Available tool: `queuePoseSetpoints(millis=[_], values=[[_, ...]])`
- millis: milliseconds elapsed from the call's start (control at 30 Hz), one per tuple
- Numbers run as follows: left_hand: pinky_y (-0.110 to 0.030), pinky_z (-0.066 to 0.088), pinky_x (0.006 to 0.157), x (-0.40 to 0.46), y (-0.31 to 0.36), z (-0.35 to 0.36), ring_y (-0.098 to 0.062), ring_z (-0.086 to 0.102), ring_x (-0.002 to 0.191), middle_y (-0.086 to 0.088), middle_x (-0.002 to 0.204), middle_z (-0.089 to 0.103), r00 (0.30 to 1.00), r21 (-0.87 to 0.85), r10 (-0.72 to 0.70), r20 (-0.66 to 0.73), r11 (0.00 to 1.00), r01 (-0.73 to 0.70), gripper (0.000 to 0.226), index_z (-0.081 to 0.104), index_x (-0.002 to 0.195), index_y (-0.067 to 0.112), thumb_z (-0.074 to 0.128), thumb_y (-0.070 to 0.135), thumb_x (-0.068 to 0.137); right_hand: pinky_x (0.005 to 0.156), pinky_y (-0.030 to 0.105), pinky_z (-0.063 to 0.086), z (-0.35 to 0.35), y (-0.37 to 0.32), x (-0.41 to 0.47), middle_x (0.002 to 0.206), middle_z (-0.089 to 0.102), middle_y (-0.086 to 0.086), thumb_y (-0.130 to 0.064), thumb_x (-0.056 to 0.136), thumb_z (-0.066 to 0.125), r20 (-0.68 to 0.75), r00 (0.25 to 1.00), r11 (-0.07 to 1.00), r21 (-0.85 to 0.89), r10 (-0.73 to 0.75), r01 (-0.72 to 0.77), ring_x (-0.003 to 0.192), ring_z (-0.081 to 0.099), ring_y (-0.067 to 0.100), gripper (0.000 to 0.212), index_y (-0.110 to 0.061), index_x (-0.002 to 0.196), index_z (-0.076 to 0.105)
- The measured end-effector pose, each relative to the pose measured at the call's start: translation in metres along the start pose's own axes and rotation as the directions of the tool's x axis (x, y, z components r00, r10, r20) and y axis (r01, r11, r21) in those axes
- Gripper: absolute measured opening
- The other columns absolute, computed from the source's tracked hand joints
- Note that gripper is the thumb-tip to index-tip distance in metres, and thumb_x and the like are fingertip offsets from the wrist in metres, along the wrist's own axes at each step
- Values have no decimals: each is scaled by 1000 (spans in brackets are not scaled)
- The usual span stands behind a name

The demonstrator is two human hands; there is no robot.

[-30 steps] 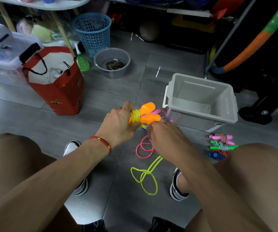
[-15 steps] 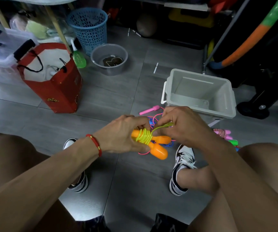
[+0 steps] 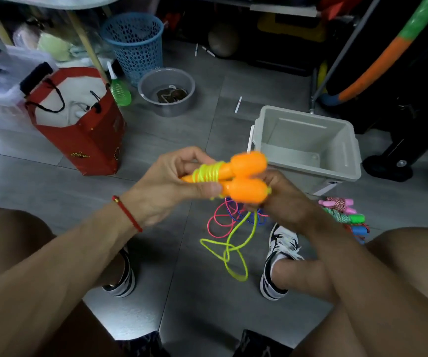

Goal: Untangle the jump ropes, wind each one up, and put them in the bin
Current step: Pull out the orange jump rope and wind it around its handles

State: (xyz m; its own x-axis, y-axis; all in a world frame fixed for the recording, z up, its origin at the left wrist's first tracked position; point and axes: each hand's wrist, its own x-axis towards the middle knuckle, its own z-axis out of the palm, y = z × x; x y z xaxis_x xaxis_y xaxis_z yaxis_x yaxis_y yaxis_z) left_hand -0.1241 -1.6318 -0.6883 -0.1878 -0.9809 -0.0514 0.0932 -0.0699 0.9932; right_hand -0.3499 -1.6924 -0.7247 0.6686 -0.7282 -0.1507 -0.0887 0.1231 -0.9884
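Orange plastic handles (image 3: 244, 176) of a jump rope sit pressed side by side between my two hands, above the floor and just in front of the grey bin (image 3: 308, 148). Neon yellow cord (image 3: 206, 173) is wrapped in several tight turns round their narrow necks. My left hand (image 3: 171, 186) grips the wrapped necks, thumb underneath and fingers curled over the top. My right hand (image 3: 287, 199) is curled against the bulbous ends from below and appears to pinch the free cord, though motion blur hides the exact hold. From there the loose tail (image 3: 231, 251) hangs down and lies in slack loops on the floor between my shoes.

I judge the rope light and the handles rigid and smooth, so the grip belongs on the necks, where the turns add friction. The cord looks springy and slick. It will likely unwind if tension drops, so each turn wants steady pull.

Pink and blue cords (image 3: 229, 217) lie tangled on the floor under my hands. Beside my right knee, already wound ropes (image 3: 344, 215) lie in a small pile, outside the bin, whose visible interior holds no rope. A red bag (image 3: 84, 140), a grey basin (image 3: 166, 91) and a blue basket (image 3: 135, 45) stand further off.
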Motion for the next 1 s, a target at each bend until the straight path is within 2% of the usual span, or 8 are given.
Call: queuePoseSetpoints(millis=[133, 233, 433, 533, 667, 767, 867, 1000], values=[[-24, 36, 52, 6, -10, -6, -13, 59, 62, -4, 75, 70, 935, -84, -123, -333, 991, 101, 38, 65, 95, 14, 89, 16, 66, 49, 19, 29, 32, 10, 0, 60, 43, -7, -31, 107, 46, -36, 990, 991, -6, 136, -136, 52, 31, 9, 29, -18, 119, 69], [-20, 38, 49, 9, -13, -7, -9, 59, 56, -4, 72, 70, 873, -13, -161, -461, 984, 175, 30, 65, 92, 12, 86, 15, 71, 57, 24, 36, 53, 12, 2, 56, 51, -11, -34, 102, 46, -107, 991, 964, -244, 85, -109, 54, 43, 7, 24, -27, 106, 68], [-27, 54, 67, 9, -32, -7, -15, 72, 72, 2, 79, 76, 834, 365, 3, -552, 900, 238, 33, 68, 91, 19, 91, 30, 70, 57, 32, 41, 66, -1, -1, 48, 50, -6, -23, 108, 38, -209, 957, 913, -312, 203, -262, 47, 46, 15, 36, -20, 86, 66], [-11, 45, 70, 12, -34, -7, -7, 69, 84, 12, 91, 74, 831, 603, 110, -546, 740, 299, 41, 69, 106, 27, 88, 37, 71, 50, 28, 39, 75, -9, -5, 47, 46, -8, -18, 106, 39, -240, 926, 927, -171, 290, -335, 43, 46, 16, 34, -7, 95, 68], [-27, 49, 76, 12, -39, -23, -22, 68, 90, 7, 91, 74, 908, 813, 205, -365, 546, 203, 44, 73, 112, 30, 88, 35, 71, 66, 31, 48, 68, -22, -12, 63, 64, -11, -21, 103, 43, -224, 963, 803, -540, 154, -254, 63, 59, 12, 33, -15, 92, 74], [-32, 52, 79, 7, -43, -23, -22, 59, 86, 16, 81, 64, 971, 895, 168, -172, 439, 82, 50, 73, 116, 29, 90, 35, 69, 66, 35, 45, 54, -33, -17, 71, 64, -1, -32, 97, 52, -181, 983, 561, -810, 37, -170, 72, 59, 23, 27, -20, 76, 64], [-33, 51, 82, 1, -53, -17, -17, 53, 90, 9, 89, 71, 1000, 915, 17, -22, 404, 13, 52, 69, 119, 36, 85, 46, 71, 70, 37, 44, 48, -41, -19, 89, 69, -1, -44, 98, 49, -82, 996, 212, -974, -26, -75, 88, 63, 28, 24, -25, 97, 62], [-30, 46, 77, -7, -48, -2, -15, 51, 87, 13, 95, 71, 987, 902, 33, 157, 403, -157, 43, 70, 113, 35, 77, 49, 73, 73, 36, 42, 37, -42, -17, 96, 71, -2, -49, 99, 50, -71, 994, 215, -975, -89, -51, 97, 65, 27, 24, -31, 111, 61]])
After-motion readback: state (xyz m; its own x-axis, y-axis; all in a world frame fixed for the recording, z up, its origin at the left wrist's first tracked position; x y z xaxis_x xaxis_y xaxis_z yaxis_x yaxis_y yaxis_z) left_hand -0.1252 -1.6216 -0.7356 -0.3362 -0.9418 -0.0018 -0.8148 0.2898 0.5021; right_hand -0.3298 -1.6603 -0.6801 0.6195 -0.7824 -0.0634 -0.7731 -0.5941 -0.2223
